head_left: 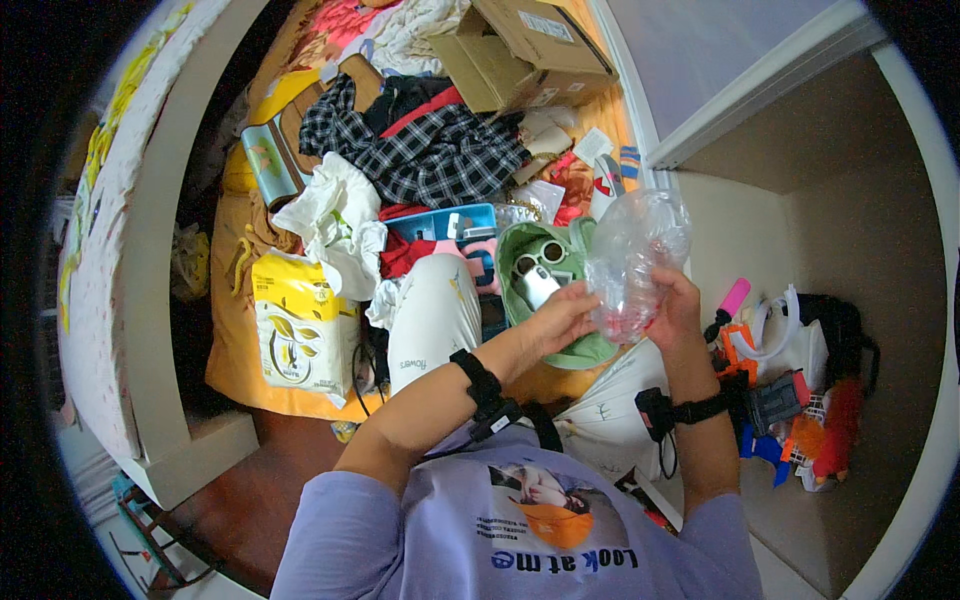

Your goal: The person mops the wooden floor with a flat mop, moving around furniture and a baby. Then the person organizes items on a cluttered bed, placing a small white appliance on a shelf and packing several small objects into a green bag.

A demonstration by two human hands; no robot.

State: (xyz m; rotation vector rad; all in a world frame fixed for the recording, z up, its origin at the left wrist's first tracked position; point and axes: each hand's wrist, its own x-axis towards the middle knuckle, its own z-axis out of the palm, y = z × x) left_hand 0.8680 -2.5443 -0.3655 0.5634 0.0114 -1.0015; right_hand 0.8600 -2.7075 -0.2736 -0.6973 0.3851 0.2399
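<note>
Between my hands, a clear, crinkled plastic piece (638,240), perhaps a bag or air-filled wrap, is held up over the right side of the bed. My right hand (677,308) grips its lower right edge with bent fingers. At its lower left edge, the fingers of my left hand (566,318) are closed on the plastic. Just behind my left hand lies an open light-green fabric bag (590,350). White-framed sunglasses (540,258) and a smooth white object (538,288) rest in that bag. The plastic covers part of the bag's right side.
Left of my knee stands a yellow-and-white tissue pack (300,330). Beyond are a white cloth (335,220), a blue tray (430,222), a black-and-white plaid garment (420,150) and an open cardboard box (540,60). Toys, including a pink-handled brush (735,297), are heaped at right beside the wall.
</note>
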